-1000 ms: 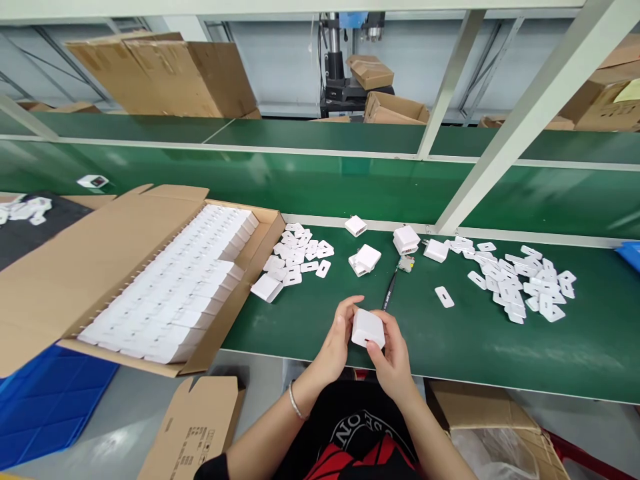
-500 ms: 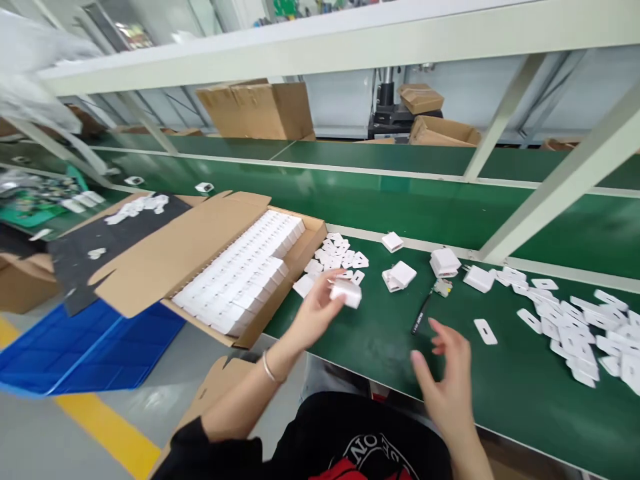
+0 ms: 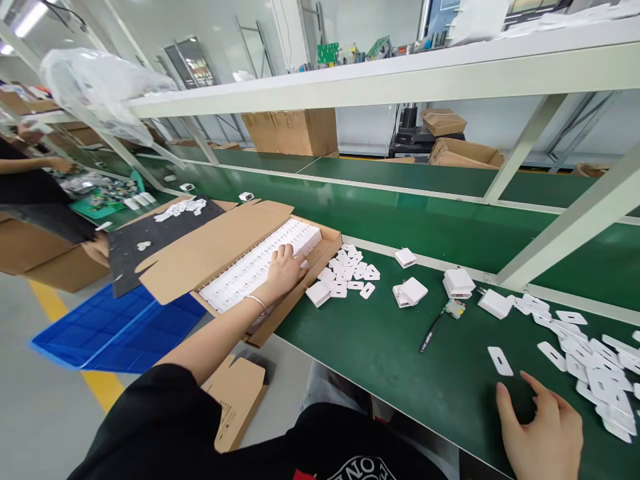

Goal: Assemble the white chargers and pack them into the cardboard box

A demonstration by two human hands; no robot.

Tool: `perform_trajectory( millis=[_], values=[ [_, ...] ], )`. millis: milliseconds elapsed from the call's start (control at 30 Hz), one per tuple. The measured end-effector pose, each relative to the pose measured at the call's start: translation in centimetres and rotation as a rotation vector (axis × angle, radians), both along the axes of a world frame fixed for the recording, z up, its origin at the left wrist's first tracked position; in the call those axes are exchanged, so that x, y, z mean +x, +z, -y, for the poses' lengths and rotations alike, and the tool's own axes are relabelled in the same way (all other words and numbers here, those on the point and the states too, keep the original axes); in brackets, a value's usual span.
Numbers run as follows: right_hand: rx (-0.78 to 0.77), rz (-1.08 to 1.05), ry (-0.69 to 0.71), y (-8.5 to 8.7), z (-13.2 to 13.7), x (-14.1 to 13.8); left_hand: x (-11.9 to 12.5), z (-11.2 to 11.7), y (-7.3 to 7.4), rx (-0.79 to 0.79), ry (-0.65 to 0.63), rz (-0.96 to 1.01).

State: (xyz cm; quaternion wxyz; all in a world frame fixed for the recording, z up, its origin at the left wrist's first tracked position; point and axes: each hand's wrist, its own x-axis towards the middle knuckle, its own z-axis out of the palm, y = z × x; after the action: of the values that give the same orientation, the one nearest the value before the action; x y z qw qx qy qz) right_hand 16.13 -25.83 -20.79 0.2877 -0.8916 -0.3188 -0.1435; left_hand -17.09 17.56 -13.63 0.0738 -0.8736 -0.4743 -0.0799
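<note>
My left hand point(image 3: 285, 267) reaches into the open cardboard box point(image 3: 220, 247) and presses down on the packed rows of white chargers point(image 3: 245, 277), fingers curled over a white charger at the row's near side. My right hand point(image 3: 543, 433) rests on the green table point(image 3: 380, 347) at the lower right, fingers spread and holding nothing. It lies just below a single white plate point(image 3: 500, 361) and beside the big scatter of white plates point(image 3: 590, 353).
Between the hands lie a small heap of plates point(image 3: 353, 270), loose charger shells point(image 3: 410, 291) point(image 3: 457, 283) point(image 3: 495, 303) and a black pen-like tool point(image 3: 431, 333). A slanted frame post point(image 3: 565, 227) rises at the right. Another person point(image 3: 30, 180) works at the far left. A blue tray point(image 3: 115, 330) sits on the floor.
My left hand carried the white charger from the table's middle left into the box. My right hand let go and moved right toward the plates. The view swung left.
</note>
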Motion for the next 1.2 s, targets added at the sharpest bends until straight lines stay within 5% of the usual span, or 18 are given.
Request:
perform_trajectory(
  millis=[167, 333, 500, 633, 867, 1067, 1200],
  values=[
    [-0.102, 0.14, -0.002, 0.5, -1.2, -0.4, 2.1, 0.0, 1.8, 0.054, 0.002, -0.057],
    [-0.153, 0.246, 0.007, 0.2, -1.6, -0.6, 10.3, 1.8, 3.1, 0.087, -0.237, 0.113],
    [-0.025, 0.167, 0.051, -0.4, -0.9, 0.0, 20.5, 4.0, 0.7, -0.24, -0.472, 0.203],
    [0.04, 0.05, 0.024, -0.6, -0.7, 0.1, 24.8, 4.2, -1.3, -0.394, -0.552, 0.269],
    [0.077, -0.084, 0.068, 0.1, -0.4, -1.0, 23.9, 5.2, -0.6, -0.626, -0.612, 0.538],
    [0.177, -0.154, 0.044, 1.3, -0.3, -1.8, 18.9, 10.6, 3.4, -0.952, -0.664, 0.991],
    [0.349, -0.4, -0.092, 2.4, -0.6, -3.0, 15.2, 14.7, 6.0, -1.005, -0.688, 1.035]
  ],
)
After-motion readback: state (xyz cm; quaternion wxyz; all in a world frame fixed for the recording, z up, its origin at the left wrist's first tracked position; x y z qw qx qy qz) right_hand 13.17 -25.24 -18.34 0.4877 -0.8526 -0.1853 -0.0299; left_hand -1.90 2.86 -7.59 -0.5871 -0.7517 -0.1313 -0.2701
